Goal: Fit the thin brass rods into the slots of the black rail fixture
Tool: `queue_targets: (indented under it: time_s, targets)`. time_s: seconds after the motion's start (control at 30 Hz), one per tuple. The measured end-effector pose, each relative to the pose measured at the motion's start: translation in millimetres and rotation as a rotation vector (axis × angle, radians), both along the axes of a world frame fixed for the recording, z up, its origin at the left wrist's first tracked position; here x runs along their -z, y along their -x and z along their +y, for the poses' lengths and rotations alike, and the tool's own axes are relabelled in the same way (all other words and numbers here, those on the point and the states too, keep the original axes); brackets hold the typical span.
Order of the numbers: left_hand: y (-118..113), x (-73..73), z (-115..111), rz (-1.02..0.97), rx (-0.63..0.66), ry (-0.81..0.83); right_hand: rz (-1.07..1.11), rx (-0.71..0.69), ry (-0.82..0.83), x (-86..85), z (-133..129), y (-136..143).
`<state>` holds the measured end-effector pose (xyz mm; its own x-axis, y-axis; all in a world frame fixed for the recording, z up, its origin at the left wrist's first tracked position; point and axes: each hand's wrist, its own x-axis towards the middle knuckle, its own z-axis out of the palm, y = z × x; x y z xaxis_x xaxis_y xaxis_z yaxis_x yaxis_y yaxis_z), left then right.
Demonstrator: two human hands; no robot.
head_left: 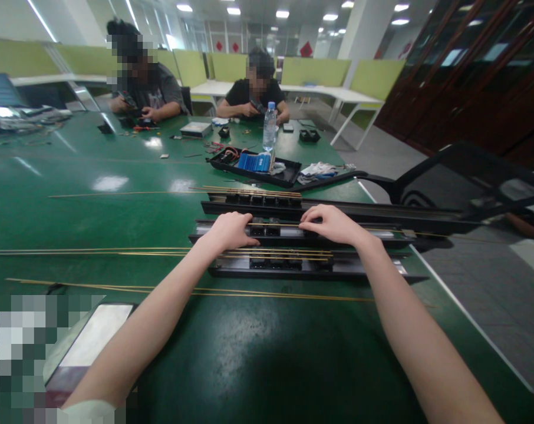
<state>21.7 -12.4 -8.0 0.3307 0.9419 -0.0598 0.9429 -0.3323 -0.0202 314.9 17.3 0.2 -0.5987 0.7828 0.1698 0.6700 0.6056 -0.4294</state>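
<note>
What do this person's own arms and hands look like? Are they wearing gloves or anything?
No gloves: the left hand and right hand are bare, and I can see no watch or bracelet. Both forearms are uncovered too. A bit of pale, whitish-green cloth, probably a sleeve edge, shows at the left arm's near end; none shows on the right.

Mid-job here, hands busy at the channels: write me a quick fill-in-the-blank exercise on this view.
1. The left hand and right hand are both at the ____ one of the three black channels, counting from near to far.
2. The cap on the clear bottle is ____.
3. The table has a ____ top.

Missing words: middle; blue; green.
</note>
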Motion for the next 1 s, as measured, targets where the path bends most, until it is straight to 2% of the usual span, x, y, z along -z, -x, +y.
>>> queue_targets:
  time_s: [0.33, 0.53, 0.77, 1.0]
  targets:
    - [-0.8, -1.7, -0.5, 0.003, 0.003, 0.001, 0.020, -0.008, 0.062, -6.9, -3.4, -3.3]
    - [0.0, 2.2, 1.3, 0.003, 0.004, -0.007, 0.037, 0.003, 0.001, -2.0, -1.3, -1.0]
    - [-1.0, 2.3, 1.5, 0.008, 0.006, -0.020, -0.021, 0.018, -0.130, 7.9, -8.0, 27.0]
    - [-3.4, -0.7, 0.8, 0.008, 0.008, -0.008, -0.093, 0.151, -0.169, 15.2, -18.4, 50.2]
